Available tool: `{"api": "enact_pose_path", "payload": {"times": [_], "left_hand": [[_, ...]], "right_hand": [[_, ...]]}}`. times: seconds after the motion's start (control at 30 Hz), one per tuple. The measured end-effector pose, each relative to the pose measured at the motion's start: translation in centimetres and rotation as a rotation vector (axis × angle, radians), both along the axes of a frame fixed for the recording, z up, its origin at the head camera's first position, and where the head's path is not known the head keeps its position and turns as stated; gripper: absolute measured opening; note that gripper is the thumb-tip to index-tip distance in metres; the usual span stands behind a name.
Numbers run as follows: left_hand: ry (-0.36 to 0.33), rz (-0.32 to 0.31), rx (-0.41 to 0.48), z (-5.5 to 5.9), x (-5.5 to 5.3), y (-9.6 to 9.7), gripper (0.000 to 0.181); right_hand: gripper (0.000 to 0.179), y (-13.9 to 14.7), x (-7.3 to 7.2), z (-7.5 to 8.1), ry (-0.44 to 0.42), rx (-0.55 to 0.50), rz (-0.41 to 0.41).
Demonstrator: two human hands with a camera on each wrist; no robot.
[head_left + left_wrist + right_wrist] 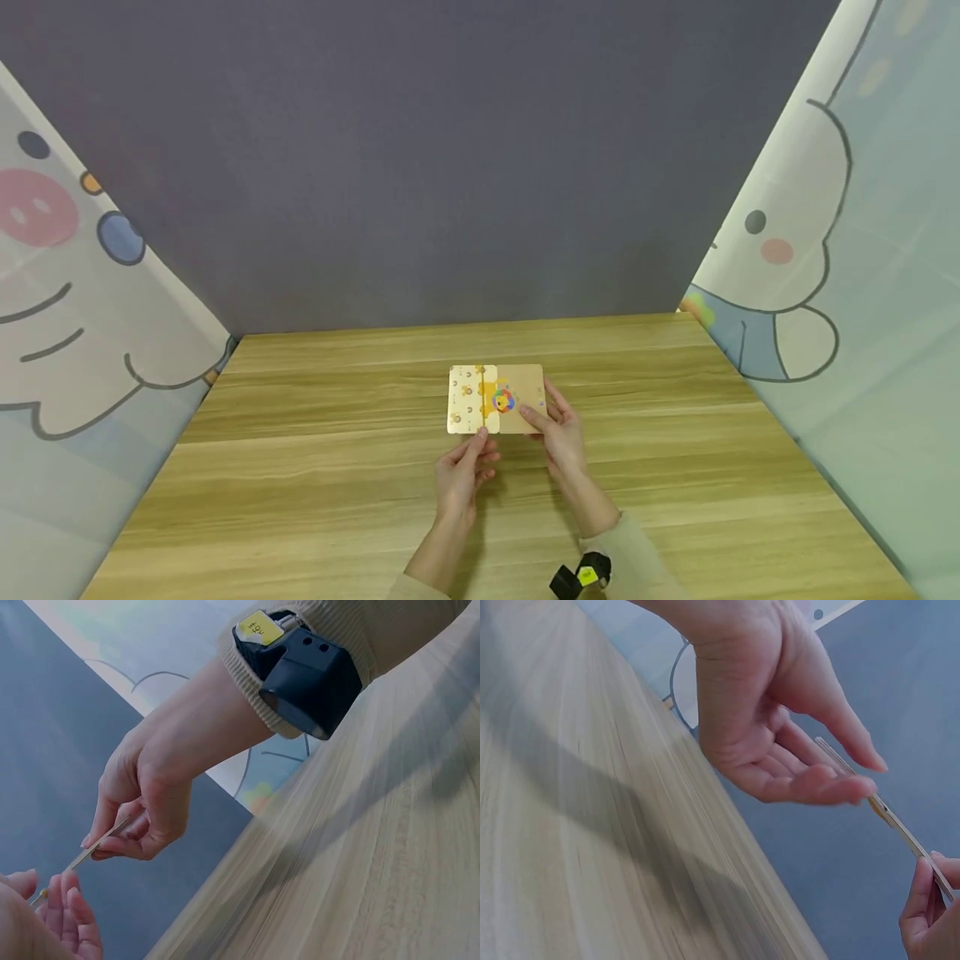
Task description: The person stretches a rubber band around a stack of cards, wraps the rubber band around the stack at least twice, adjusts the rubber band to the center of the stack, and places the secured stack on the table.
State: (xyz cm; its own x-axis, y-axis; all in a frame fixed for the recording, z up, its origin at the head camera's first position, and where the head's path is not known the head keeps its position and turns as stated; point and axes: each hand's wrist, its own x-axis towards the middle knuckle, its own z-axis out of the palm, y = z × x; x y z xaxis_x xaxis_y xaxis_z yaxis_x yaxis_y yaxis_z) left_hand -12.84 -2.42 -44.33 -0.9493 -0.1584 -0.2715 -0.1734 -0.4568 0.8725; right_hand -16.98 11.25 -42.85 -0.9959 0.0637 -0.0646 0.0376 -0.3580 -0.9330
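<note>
A thin small notebook (521,379) is held up in front of me in the head view. Its left part is cream with little bear prints; the right part is tan with a colourful lion. A narrow yellow elastic band (483,408) runs down the cream part. My right hand (562,433) grips the right end, thumb on top and fingers beneath. At the lower edge, beside the band, my left hand (459,479) pinches the notebook between thumb and fingers. Edge-on, the notebook (907,836) passes between both hands in the right wrist view.
A wood-grain table (315,467) lies below the hands. Behind it stands a dark grey panel (465,167), with cartoon-printed curtains (885,250) at the sides. A black wrist camera (581,575) is strapped on the right sleeve.
</note>
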Motion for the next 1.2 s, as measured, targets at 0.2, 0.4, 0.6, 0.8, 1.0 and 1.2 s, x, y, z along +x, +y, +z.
{"api": "enact_pose_path", "payload": {"times": [0.2, 0.4, 0.6, 0.8, 1.0, 1.2], "left_hand": [[0.024, 0.049, 0.02, 0.1, 0.0, 0.0, 0.033], [-0.003, 0.032, 0.036, 0.4, 0.0, 0.4, 0.028], [-0.023, -0.003, 0.052, 0.4, 0.0, 0.4, 0.027], [-0.02, -0.096, 0.064, 0.3, 0.0, 0.5, 0.027], [0.015, -0.154, -0.033, 0.3, 0.4, 0.0, 0.034], [0.135, -0.193, -0.238, 1.5, 1.1, -1.1, 0.029]], "right_hand": [[0.062, 0.0, 0.1, 0.0, -0.006, 0.012, -0.007], [0.064, -0.5, 0.4, 0.0, -0.01, 0.044, 0.0], [0.062, -0.7, 0.5, 0.0, 0.001, 0.041, -0.015], [0.062, -0.9, 0.6, 0.0, 0.001, 0.021, 0.002], [0.062, -0.7, 0.5, 0.0, 0.018, 0.027, -0.011], [0.062, -0.4, 0.6, 0.1, 0.0, 0.034, -0.003]]}}
